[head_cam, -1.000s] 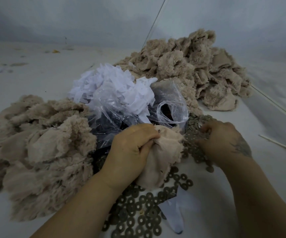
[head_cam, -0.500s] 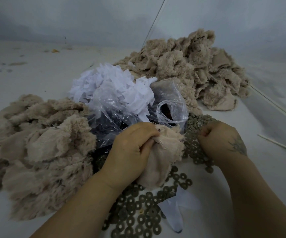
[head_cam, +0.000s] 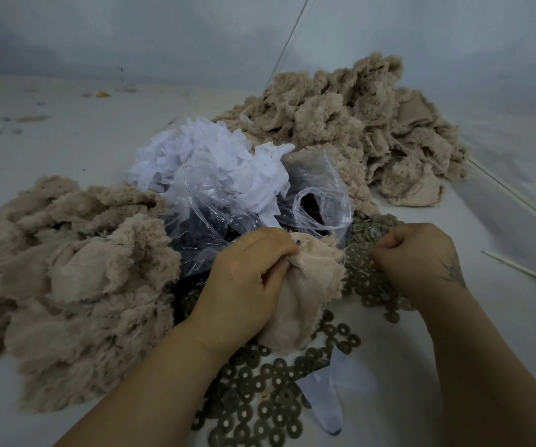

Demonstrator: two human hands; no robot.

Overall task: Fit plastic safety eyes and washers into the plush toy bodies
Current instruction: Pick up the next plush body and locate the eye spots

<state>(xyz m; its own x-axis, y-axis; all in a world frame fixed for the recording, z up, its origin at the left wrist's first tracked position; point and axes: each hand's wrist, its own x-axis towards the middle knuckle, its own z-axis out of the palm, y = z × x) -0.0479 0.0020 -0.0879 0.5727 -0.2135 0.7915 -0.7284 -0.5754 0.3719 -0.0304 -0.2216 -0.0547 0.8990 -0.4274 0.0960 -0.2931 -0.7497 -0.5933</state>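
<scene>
Plush body: beige, inside out, centre frame, over grey washers on the surface.
Left hand: grip bunches its fabric.
Right hand: fingers curled on the washer heap; contents unclear.

Both forearms reach forward from the lower edge, bare; the left hand has its fingers curled tight, thumb pinching inward. The right hand is fisted, knuckles up; a tattoo marks its wrist.

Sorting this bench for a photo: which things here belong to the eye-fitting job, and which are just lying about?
In use: plush body gripped by the left hand; washers under the right hand; plush piles; clear bag.

Lying about: thin sticks; white scraps.
</scene>
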